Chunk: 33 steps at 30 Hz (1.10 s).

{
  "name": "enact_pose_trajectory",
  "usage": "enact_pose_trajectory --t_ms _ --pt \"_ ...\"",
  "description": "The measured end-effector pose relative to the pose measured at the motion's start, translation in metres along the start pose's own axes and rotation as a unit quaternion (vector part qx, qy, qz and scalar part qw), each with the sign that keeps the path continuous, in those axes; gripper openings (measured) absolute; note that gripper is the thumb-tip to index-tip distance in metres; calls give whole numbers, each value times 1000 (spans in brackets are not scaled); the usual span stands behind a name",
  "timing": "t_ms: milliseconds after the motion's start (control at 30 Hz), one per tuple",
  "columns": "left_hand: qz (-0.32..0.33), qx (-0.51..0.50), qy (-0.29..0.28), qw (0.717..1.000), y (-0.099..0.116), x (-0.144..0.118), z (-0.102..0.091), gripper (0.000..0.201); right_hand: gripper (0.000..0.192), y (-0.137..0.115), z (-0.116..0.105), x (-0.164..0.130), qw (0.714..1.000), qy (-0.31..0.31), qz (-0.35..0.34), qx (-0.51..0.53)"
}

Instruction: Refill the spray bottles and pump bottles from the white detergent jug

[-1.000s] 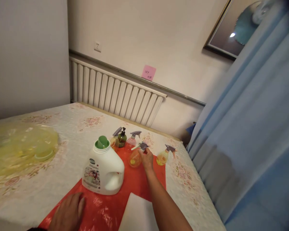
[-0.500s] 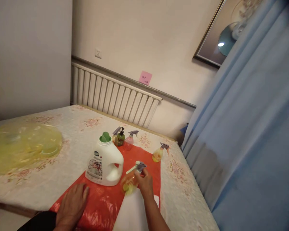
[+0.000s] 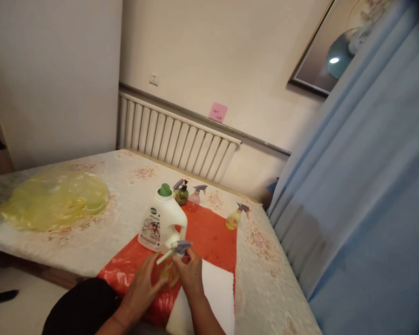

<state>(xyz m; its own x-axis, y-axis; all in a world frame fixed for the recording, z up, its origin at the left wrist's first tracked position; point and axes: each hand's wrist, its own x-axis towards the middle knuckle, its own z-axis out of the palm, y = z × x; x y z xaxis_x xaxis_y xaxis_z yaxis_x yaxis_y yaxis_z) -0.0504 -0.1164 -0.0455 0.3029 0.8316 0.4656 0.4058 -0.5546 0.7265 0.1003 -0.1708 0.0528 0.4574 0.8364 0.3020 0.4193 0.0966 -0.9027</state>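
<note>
A small orange spray bottle with a grey trigger head (image 3: 171, 260) is held between both hands near the table's front edge, over the red plastic sheet (image 3: 209, 237). My right hand (image 3: 190, 274) grips it at the neck, just under the trigger head. My left hand (image 3: 145, 284) cups the round body from the left. A white detergent jug with a green cap (image 3: 162, 223) stands just behind the hands.
Three more small spray bottles (image 3: 195, 197) and a dark pump bottle (image 3: 182, 193) stand at the far end of the red sheet, one yellow bottle (image 3: 234, 217) to the right. A white sheet (image 3: 209, 298) lies at the front. A yellow plastic bag (image 3: 56, 200) lies left. Blue curtain (image 3: 363, 186) hangs right.
My right hand lifted the orange spray bottle from the far row and brought it toward me. My left hand left the red sheet and closed on the bottle's body.
</note>
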Motion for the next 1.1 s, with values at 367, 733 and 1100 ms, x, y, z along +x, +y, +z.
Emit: enact_pose_trajectory --t_ms 367,733,1100 --pt "-60 -13 -67 996 40 17 7 28 14 4 23 -16 998 45 -5 -43" --pt "-38 -71 -81 993 32 12 13 34 11 5 36 -22 995 98 21 3" --pt "-3 -148 -70 986 37 14 11 38 26 -6 17 -21 993 -12 -2 119"
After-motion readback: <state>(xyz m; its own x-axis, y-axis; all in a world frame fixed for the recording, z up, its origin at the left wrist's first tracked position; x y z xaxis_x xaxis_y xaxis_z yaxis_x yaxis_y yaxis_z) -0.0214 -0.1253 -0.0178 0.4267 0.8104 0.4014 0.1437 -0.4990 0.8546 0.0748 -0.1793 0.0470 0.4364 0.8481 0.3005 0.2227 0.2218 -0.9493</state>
